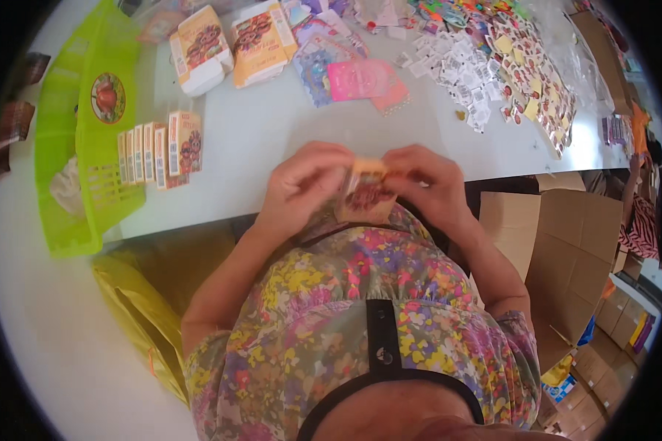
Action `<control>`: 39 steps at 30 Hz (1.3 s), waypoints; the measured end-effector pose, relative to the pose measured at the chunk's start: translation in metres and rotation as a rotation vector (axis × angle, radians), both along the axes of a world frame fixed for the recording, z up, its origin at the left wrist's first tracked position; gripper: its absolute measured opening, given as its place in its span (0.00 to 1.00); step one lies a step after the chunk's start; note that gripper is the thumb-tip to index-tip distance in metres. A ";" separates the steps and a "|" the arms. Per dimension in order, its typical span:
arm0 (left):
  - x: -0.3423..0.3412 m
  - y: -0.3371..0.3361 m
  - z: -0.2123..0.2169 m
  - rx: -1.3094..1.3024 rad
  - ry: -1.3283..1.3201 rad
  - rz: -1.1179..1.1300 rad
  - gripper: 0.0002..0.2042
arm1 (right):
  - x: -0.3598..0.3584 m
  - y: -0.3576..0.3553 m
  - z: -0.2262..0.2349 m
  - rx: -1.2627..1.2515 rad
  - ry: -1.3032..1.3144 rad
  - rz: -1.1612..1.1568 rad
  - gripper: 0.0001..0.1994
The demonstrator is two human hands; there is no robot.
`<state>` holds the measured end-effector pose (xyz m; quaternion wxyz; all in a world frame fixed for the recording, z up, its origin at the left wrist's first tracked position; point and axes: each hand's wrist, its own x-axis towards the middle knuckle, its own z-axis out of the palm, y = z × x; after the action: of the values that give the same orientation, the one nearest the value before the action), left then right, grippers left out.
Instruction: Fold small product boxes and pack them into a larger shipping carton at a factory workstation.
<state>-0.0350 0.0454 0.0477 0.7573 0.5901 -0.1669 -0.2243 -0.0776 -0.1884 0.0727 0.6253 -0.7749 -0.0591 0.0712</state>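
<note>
Item: one small orange box (368, 197) with printed figures, between the two hands, in front of the person's chest at the near edge of the bench (272, 132); print blurred

Left hand (307, 180): fingers drawn in narrow, pinching the box at its upper left edge

Right hand (430, 184): fingers bent, gripping the box at its upper right edge; exact fingertip contact blurred

Bench, left: row of small boxes (150, 156), the same orange and white kind, standing upright side by side, next to a lime-green basket (60, 158) with an oval fruit label

Bench, far side: two larger orange and white cartons (201, 50), side by side; to their right, a pink packet (354, 79) lying among other flat packets

Bench, far right: heap of white printed slips (469, 81), beside a pile of picture cut-outs (541, 88)

Below the bench: open cardboard carton (577, 257) at right; yellow bag (136, 312) at left
</note>
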 end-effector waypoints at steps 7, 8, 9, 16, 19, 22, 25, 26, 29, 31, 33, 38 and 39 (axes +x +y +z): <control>0.008 -0.023 -0.011 -0.007 -0.274 0.068 0.41 | 0.023 0.037 -0.021 0.537 0.319 -0.148 0.09; 0.007 -0.026 -0.012 -0.138 -0.288 0.177 0.43 | 0.032 0.040 -0.009 0.541 0.424 -0.124 0.11; 0.008 -0.028 -0.013 -0.270 -0.300 0.280 0.44 | 0.042 0.037 -0.011 0.545 0.417 -0.123 0.11; 0.022 -0.011 -0.006 0.235 -0.272 0.409 0.43 | 0.119 -0.006 -0.040 -0.920 -0.653 0.045 0.18; 0.025 -0.013 -0.006 0.337 -0.328 0.456 0.39 | 0.129 -0.018 -0.040 -1.070 -0.698 0.201 0.18; 0.030 -0.011 -0.020 0.438 -0.395 0.428 0.38 | 0.132 -0.026 -0.046 -1.090 -0.785 0.207 0.20; 0.032 -0.012 -0.022 0.553 -0.410 0.451 0.37 | 0.124 -0.019 -0.037 -0.922 -0.746 0.210 0.24; 0.034 -0.013 -0.018 0.513 -0.442 0.459 0.37 | 0.124 -0.023 -0.038 -0.923 -0.740 0.206 0.24; 0.030 -0.013 -0.015 0.348 -0.327 0.429 0.37 | 0.119 -0.033 -0.038 -0.783 -0.743 0.253 0.29; 0.026 -0.010 -0.019 0.226 -0.174 0.401 0.37 | 0.106 -0.032 -0.023 -0.842 -0.687 0.252 0.33; 0.026 -0.006 -0.026 0.177 -0.302 0.344 0.36 | 0.095 -0.030 -0.030 -0.846 -0.652 0.244 0.33; 0.024 -0.009 -0.025 0.270 -0.347 0.324 0.36 | 0.091 -0.027 -0.028 -0.858 -0.537 0.236 0.29; 0.024 -0.010 -0.023 0.277 -0.336 0.328 0.36 | 0.091 -0.027 -0.027 -0.851 -0.498 0.232 0.28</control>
<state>-0.0110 0.0353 0.0244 0.6572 0.7363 -0.1601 -0.0186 0.0130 -0.2151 0.0459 0.2091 -0.9428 -0.2581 -0.0289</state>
